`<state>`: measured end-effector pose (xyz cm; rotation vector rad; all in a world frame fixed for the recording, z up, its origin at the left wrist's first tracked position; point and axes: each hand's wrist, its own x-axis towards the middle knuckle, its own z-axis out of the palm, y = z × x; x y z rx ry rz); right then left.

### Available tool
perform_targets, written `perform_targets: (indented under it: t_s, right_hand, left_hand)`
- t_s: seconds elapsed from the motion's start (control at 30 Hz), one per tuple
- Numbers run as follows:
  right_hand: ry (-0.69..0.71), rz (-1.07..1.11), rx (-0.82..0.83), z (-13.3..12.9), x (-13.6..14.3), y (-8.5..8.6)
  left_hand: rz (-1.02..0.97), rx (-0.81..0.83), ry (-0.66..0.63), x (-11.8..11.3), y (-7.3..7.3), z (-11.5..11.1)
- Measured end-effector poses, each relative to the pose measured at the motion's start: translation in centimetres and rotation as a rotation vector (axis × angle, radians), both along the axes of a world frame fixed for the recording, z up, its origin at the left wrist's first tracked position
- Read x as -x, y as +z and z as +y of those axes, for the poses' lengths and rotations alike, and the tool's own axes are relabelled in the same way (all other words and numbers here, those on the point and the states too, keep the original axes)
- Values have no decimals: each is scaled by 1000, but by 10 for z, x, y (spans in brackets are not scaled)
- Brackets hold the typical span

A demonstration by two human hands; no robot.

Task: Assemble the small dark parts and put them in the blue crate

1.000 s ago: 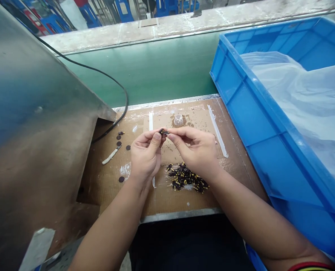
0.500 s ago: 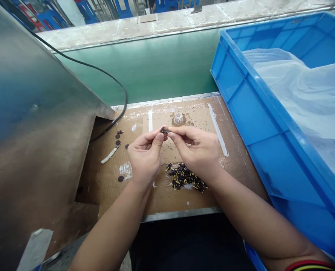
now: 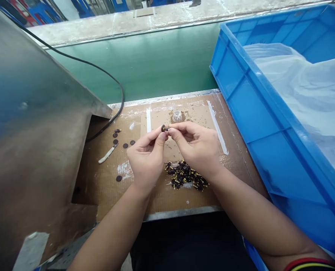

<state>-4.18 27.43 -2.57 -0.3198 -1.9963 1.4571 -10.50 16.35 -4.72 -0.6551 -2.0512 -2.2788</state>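
Observation:
Between the fingertips of my left hand [image 3: 147, 154] is a small dark round piece [image 3: 163, 128] with a bit of yellow on it. My right hand [image 3: 197, 146] pinches a small dark part with a short stem, close against the round piece; whether the two are joined I cannot tell. Below my right hand lies a pile of small black and yellow parts [image 3: 185, 176] on the cardboard. Just beyond my fingertips stands a small clear cup [image 3: 177, 116] on a wet-looking stain. Several dark discs [image 3: 119, 178] are scattered to the left, beside a white-handled knife [image 3: 107, 154].
A large blue crate [image 3: 254, 113] lined with white plastic stands on the right. On the left rises a metal housing [image 3: 37, 124], with a black cable [image 3: 99, 68] looping over the cardboard [image 3: 107, 199]. A green belt [image 3: 144, 67] runs across behind.
The dark round piece has turned in my fingers, showing more of its face. My hands stay together in nearly the same place. The whole view has shifted slightly.

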Motion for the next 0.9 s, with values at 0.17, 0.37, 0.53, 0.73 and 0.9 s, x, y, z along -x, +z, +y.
perform_targets:
  t_s: [0.17,0.37,0.53,0.73,0.9]
  right_hand:
    - [9,-4,4,-1,1,-2]
    - [19,-16,-41,1,1,-2]
    - [27,24,-105,2,1,-3]
    - [-37,34,-239,2,1,-5]
    - [-73,96,-333,2,0,-7]
  left_hand:
    - [38,45,30,0,-1,-1]
    - [68,112,56,2,0,-2]
    - [116,124,86,4,-1,-2]
    - [93,97,52,0,2,-1]
    - [139,94,72,-2,4,-1]
